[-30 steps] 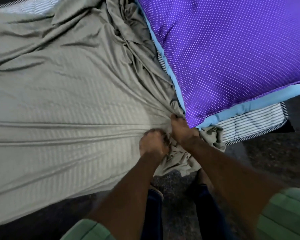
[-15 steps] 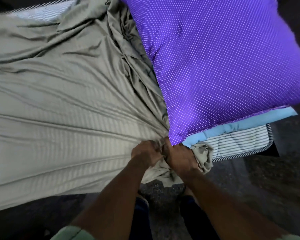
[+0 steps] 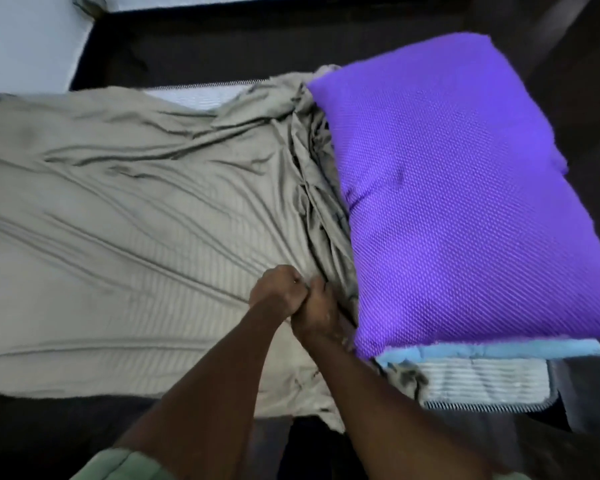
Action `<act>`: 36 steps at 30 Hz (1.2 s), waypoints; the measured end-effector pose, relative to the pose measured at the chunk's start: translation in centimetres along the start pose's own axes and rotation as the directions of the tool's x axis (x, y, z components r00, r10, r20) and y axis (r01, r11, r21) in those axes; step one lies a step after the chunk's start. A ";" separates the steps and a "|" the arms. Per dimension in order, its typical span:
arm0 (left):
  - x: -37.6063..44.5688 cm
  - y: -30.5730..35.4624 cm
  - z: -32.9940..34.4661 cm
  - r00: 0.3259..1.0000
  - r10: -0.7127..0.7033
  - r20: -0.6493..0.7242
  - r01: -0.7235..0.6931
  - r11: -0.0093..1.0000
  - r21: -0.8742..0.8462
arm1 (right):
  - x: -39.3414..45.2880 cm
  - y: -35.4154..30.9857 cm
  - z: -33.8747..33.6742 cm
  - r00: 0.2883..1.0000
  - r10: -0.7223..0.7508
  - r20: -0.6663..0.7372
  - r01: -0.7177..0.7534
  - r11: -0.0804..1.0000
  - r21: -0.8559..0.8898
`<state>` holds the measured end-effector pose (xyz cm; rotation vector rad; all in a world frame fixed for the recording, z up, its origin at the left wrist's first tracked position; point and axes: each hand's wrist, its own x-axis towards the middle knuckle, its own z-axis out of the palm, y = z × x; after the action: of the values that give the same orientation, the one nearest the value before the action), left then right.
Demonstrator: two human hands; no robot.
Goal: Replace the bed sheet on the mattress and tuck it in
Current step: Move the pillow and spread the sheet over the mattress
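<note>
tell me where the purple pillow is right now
In the head view the purple pillow lies at the right end of the mattress, on a light blue layer, its left edge against the bunched grey sheet beside both hands.

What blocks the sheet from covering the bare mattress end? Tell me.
The purple pillow lies on that end of the mattress, and the sheet bunches against its edge. Both hands, left and right, grip the sheet there.

Both fists, the left hand (image 3: 278,288) and right hand (image 3: 321,315), have moved from the mattress edge up onto its top, dragging the bunched grey sheet (image 3: 118,220) along beside the purple pillow (image 3: 465,202).
</note>
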<state>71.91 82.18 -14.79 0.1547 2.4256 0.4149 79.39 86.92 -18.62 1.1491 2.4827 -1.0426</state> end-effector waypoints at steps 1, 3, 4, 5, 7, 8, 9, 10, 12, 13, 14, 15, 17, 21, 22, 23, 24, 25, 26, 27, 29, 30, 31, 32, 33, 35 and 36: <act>1.3 -0.2 -0.7 1.000 -0.002 -0.028 0.001 1.000 -0.020 | 1.5 -1.1 -0.2 1.000 0.018 -0.006 -0.018 1.000 0.025; 4.0 -0.3 -1.8 0.997 -0.010 -0.070 0.006 0.998 -0.065 | 4.6 -2.8 -0.4 1.000 0.017 -0.010 -0.016 0.998 0.062; 5.7 -0.2 -2.3 0.995 -0.013 -0.094 0.005 0.996 -0.089 | 6.5 -3.9 -0.6 1.000 -0.003 -0.016 0.004 0.996 0.094; 7.5 0.0 -2.8 0.993 -0.008 -0.114 -0.005 0.994 -0.111 | 8.4 -4.8 -0.5 0.999 -0.037 -0.032 0.039 0.995 0.090; 11.4 0.6 -4.1 0.990 0.004 -0.142 -0.026 0.988 -0.155 | 13.0 -6.5 0.0 0.991 -0.107 -0.077 0.107 0.994 0.005; 12.9 1.0 -5.0 0.989 0.015 -0.146 -0.039 0.985 -0.166 | 15.0 -7.3 0.0 0.986 -0.146 -0.075 0.144 0.989 -0.033; 15.0 1.2 -5.9 0.988 0.036 -0.148 -0.061 0.983 -0.170 | 17.3 -8.3 0.3 0.979 -0.193 -0.061 0.189 0.980 -0.066; 16.8 1.3 -6.7 0.987 0.058 -0.152 -0.082 0.983 -0.161 | 19.4 -9.2 0.4 0.970 -0.239 -0.051 0.233 0.967 -0.106; 20.7 1.2 -8.7 0.979 0.094 -0.180 -0.118 0.985 -0.127 | 24.3 -11.3 0.6 0.942 -0.329 -0.066 0.309 0.928 -0.207; 22.3 1.1 -9.6 0.974 0.102 -0.201 -0.126 0.986 -0.111 | 26.4 -12.2 0.6 0.927 -0.370 -0.071 0.344 0.908 -0.241; 24.3 1.1 -10.6 0.969 0.102 -0.223 -0.126 0.987 -0.096 | 28.9 -13.5 0.8 0.908 -0.414 -0.061 0.387 0.886 -0.255; 26.1 1.0 -11.4 0.964 0.109 -0.243 -0.131 0.988 -0.078 | 31.1 -14.7 1.0 0.888 -0.457 -0.055 0.430 0.866 -0.256; 29.7 1.1 -13.0 0.956 0.118 -0.267 -0.134 0.990 -0.044 | 35.0 -17.2 1.4 0.852 -0.521 -0.044 0.497 0.833 -0.243; 35.3 1.3 -15.9 0.956 0.079 -0.282 -0.076 0.997 0.024 | 41.0 -21.2 2.2 0.779 -0.625 0.039 0.606 0.736 -0.301; 36.5 1.2 -16.4 0.954 0.065 -0.292 -0.054 0.998 0.044 | 42.1 -22.0 2.4 0.783 -0.620 0.044 0.602 0.739 -0.304; 37.5 1.1 -16.9 0.947 0.044 -0.318 -0.028 0.998 0.053 | 43.1 -22.7 2.4 0.795 -0.605 0.042 0.586 0.748 -0.311; 38.7 0.7 -17.6 0.935 0.018 -0.355 -0.002 0.999 0.047 | 44.3 -23.7 2.6 0.803 -0.595 0.039 0.572 0.750 -0.331; 39.8 0.2 -18.1 0.920 -0.011 -0.392 0.026 0.999 0.033 | 45.3 -24.6 2.7 0.805 -0.592 0.040 0.565 0.745 -0.355; 41.0 -0.3 -18.8 0.904 -0.042 -0.426 0.056 0.998 0.020 | 46.3 -25.6 2.7 0.809 -0.585 0.054 0.561 0.743 -0.365; 42.0 -0.8 -19.4 0.894 -0.064 -0.443 0.080 0.997 0.017 | 47.3 -26.6 2.6 0.816 -0.574 0.075 0.558 0.746 -0.364; 44.0 -1.7 -20.7 0.894 -0.065 -0.443 0.093 0.995 0.041 | 49.1 -28.6 2.4 0.835 -0.531 0.147 0.542 0.745 -0.388; 45.0 -2.1 -21.2 0.901 -0.051 -0.431 0.083 0.995 0.055 | 49.7 -29.4 2.5 0.841 -0.510 0.180 0.534 0.733 -0.422; 46.1 -2.3 -21.6 0.909 -0.031 -0.415 0.064 0.996 0.065 | 50.2 -30.2 2.7 0.845 -0.499 0.191 0.527 0.719 -0.453; 47.2 -2.4 -21.9 0.919 -0.001 -0.395 0.033 0.997 0.075 | 50.5 -30.8 2.8 0.849 -0.495 0.187 0.519 0.709 -0.477; 48.1 -2.3 -22.1 0.924 0.030 -0.380 0.003 0.996 0.087 | 50.5 -31.2 3.0 0.852 -0.493 0.179 0.510 0.700 -0.500; 49.5 -1.7 -22.6 0.921 0.071 -0.382 -0.035 0.994 0.100 | 50.9 -31.8 2.9 0.855 -0.478 0.200 0.503 0.674 -0.541; 50.1 -1.4 -23.0 0.916 0.069 -0.394 -0.034 0.995 0.095 | 50.9 -32.1 2.8 0.859 -0.464 0.215 0.500 0.670 -0.549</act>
<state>18.61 85.78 -28.34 0.1876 2.8488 0.3956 21.35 100.46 -27.40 0.2612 2.8158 -0.2937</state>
